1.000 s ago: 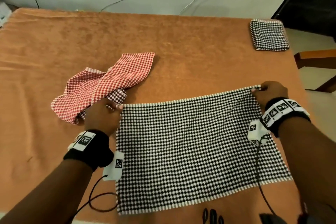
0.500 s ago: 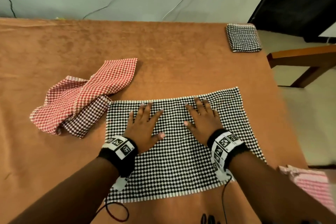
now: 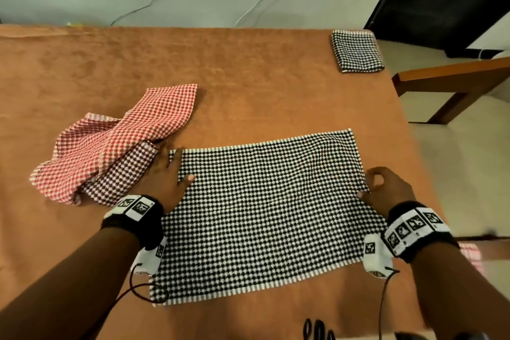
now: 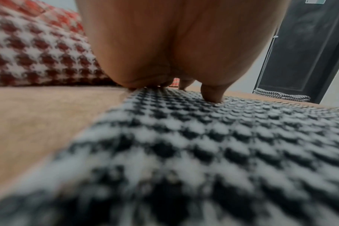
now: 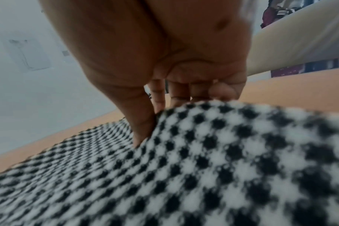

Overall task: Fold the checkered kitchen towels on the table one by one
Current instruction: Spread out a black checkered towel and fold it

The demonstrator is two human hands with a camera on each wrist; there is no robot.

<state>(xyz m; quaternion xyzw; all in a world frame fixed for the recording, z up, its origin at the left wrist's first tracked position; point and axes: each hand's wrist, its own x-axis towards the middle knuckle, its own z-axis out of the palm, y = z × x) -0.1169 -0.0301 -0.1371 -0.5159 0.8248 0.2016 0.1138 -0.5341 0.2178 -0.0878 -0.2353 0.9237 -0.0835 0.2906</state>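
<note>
I'm pinning the black-and-white checkered towel [image 3: 262, 210] flat with my left hand [image 3: 162, 174], while my right hand [image 3: 386, 190] is pinching its right edge; next, I'm carrying that edge toward the left hand.

Lighting even and soft, indoor; no glare.
Head view sharp, with wide-angle bowing at the table [image 3: 248, 69] edges and only faint shadows under the cloth. Both wrist views blurred up close: black checkered towel [image 4: 203, 152] smeared in the foreground, sharper farther off.
</note>
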